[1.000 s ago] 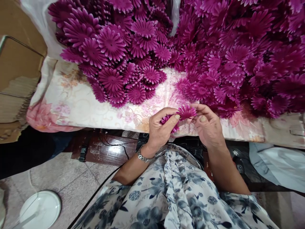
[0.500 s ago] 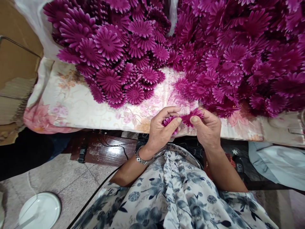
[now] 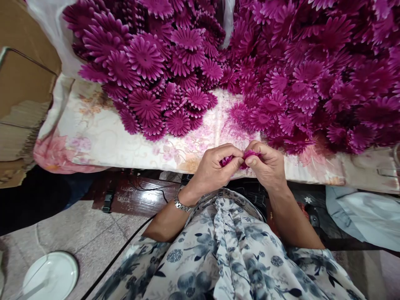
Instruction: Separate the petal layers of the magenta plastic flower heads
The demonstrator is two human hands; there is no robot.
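Note:
Over the front edge of the table, my left hand [image 3: 220,164] and my right hand [image 3: 265,162] meet, thumbs and fingers pinched close together. Between my left fingers a magenta artificial flower piece [image 3: 225,161] shows in part. My right hand pinches another magenta flower piece [image 3: 251,153], mostly covered by the fingers. Whether the two pieces are joined, I cannot tell. Beyond my hands lie a left heap of magenta flower pieces [image 3: 146,104], many stacked in layers, and a looser right heap [image 3: 300,87].
A floral cloth [image 3: 125,154] covers the table, with magenta specks between the heaps. Cardboard [image 3: 28,83] with a metal rod stands at the left. A white round base [image 3: 51,277] is on the floor, and pale fabric [image 3: 368,212] hangs at the right.
My hands have come together, the right moving slightly left. The right flower piece, spread out before, is now bunched and largely hidden by my fingers.

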